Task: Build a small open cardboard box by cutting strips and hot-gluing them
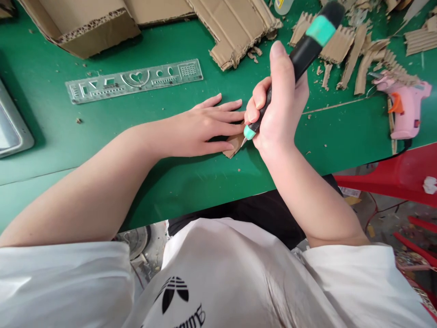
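Note:
My right hand (pixel 278 100) is wrapped round a black and teal craft knife (pixel 303 53), its handle slanting up to the right. The knife's short metal blade points down at a small piece of brown cardboard (pixel 232 146) near the table's front edge. Whether the tip cuts into it or only touches it, I cannot tell. My left hand (pixel 208 127) lies flat with fingers spread, its thumb and fingertips over the cardboard piece. Part of that piece is hidden under the fingers.
A clear plastic ruler (pixel 134 81) lies beyond my left hand on the green table (pixel 112 109). Behind it are a cardboard box (pixel 99 34) and a ragged cardboard sheet (pixel 235 32). Torn strips (pixel 351 57) and a pink glue gun (pixel 406 107) lie right. A red stool (pixel 392 175) stands below.

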Available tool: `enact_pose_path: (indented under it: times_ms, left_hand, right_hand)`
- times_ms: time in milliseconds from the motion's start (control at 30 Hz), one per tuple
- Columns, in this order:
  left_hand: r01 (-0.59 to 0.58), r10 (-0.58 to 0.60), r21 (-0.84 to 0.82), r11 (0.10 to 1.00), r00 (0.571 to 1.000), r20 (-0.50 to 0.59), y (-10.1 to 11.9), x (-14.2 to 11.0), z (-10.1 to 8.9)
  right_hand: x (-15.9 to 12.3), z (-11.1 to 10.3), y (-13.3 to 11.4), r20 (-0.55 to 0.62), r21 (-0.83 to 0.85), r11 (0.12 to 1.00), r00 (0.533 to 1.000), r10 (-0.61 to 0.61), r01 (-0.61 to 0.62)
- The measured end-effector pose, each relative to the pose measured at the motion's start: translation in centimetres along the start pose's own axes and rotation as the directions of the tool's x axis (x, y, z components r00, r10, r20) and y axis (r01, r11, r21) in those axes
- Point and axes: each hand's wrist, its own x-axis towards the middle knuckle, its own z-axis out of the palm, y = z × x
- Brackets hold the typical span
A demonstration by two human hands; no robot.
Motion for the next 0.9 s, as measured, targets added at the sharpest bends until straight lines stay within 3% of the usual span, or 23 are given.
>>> enact_pose_path:
  times_ms: [100, 467, 667, 900]
  left_hand:
    - [-0.004, 0.004, -0.003, 1.0, 1.0, -0.002, 0.1, 0.0, 0.0]
    - [0.008, -0.008, 0.005, 1.0, 1.0, 0.002, -0.2, 0.0, 0.2]
    - [0.004, -0.004, 0.017, 1.0, 1.0, 0.012, -0.4, -0.1, 0.3]
    - [-0.004, 0.003, 0.047, 0.999, 1.0, 0.018, -0.5, -0.1, 0.3]
  right_hand:
    - [0.4, 0.0, 0.3, 0.003, -0.013, 0.997, 0.997, -0.082, 0.082]
    - [1.8, -0.5, 0.8, 0.005, -0.101, 0.987, 0.992, -0.125, 0.125]
    - [3.8, -1.1, 0.6, -0.084, -0.049, 0.978, 0.974, -0.209, 0.205]
    - [4.5, -1.6, -0.1, -0.177, -0.044, 0.975, 0.959, -0.224, 0.219]
